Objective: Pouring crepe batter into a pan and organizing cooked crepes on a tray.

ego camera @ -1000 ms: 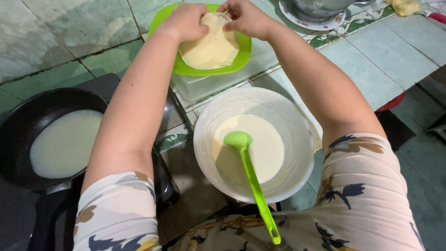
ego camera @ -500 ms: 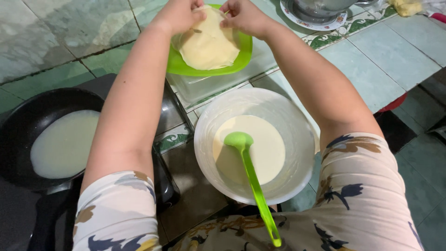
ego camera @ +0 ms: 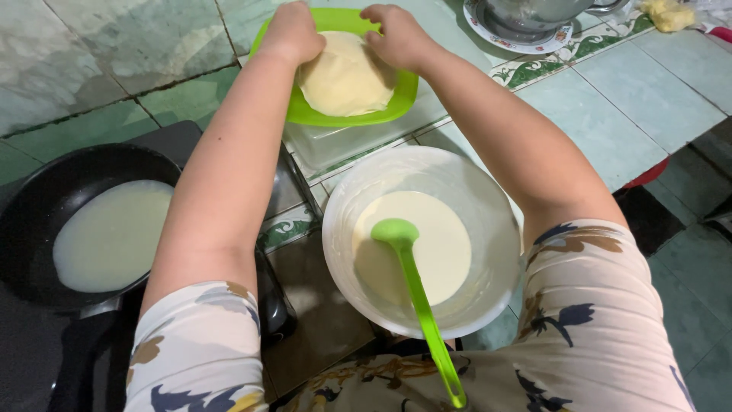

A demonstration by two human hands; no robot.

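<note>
Both hands — left hand (ego camera: 292, 34), right hand (ego camera: 396, 37) — rest on the crepe (ego camera: 347, 80). It lies on a green plate (ego camera: 343, 118) at the worktop's far edge. Fingers curl on its rim — whether they pinch it, I cannot tell.

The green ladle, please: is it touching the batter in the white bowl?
Touching. The head view shows the green ladle with its scoop resting in the pale batter and its handle leaning over the white bowl rim.

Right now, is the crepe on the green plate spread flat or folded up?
Spread flat. The crepe lies open on the green plate, with the left hand and right hand on its far edge.
</note>
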